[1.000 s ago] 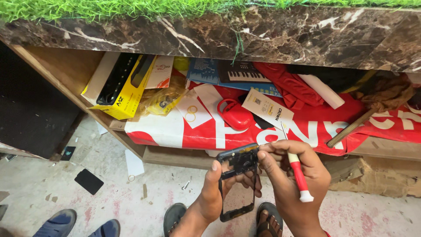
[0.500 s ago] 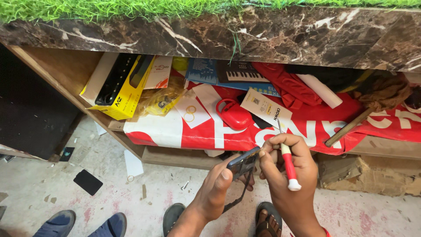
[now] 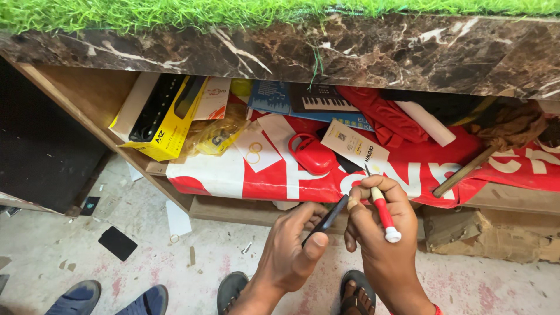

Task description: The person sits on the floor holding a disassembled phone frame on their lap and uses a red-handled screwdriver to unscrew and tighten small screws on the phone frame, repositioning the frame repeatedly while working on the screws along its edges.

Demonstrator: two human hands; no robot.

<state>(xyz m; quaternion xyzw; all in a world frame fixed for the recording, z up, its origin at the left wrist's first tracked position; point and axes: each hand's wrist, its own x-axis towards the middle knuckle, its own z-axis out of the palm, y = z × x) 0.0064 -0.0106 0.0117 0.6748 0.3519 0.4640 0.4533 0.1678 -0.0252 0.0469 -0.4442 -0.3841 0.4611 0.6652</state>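
Left hand (image 3: pixel 291 251) — pinching a thin black phone (image 3: pixel 325 220), dark, flat, seen edge-on, tilted, between both hands below the shelf. Right hand (image 3: pixel 379 245) — closed around a red-handled, white-capped screwdriver (image 3: pixel 382 213), tip up.

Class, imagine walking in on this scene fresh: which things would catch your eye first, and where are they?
First, the two hands low in the middle: the left hand grips a thin dark flat panel edge-on, while the right hand holds a red-and-white handled tool. Behind them, a bright red-and-white printed sheet covers the cluttered wooden shelf, under a dark marble-patterned edge topped with green artificial grass.
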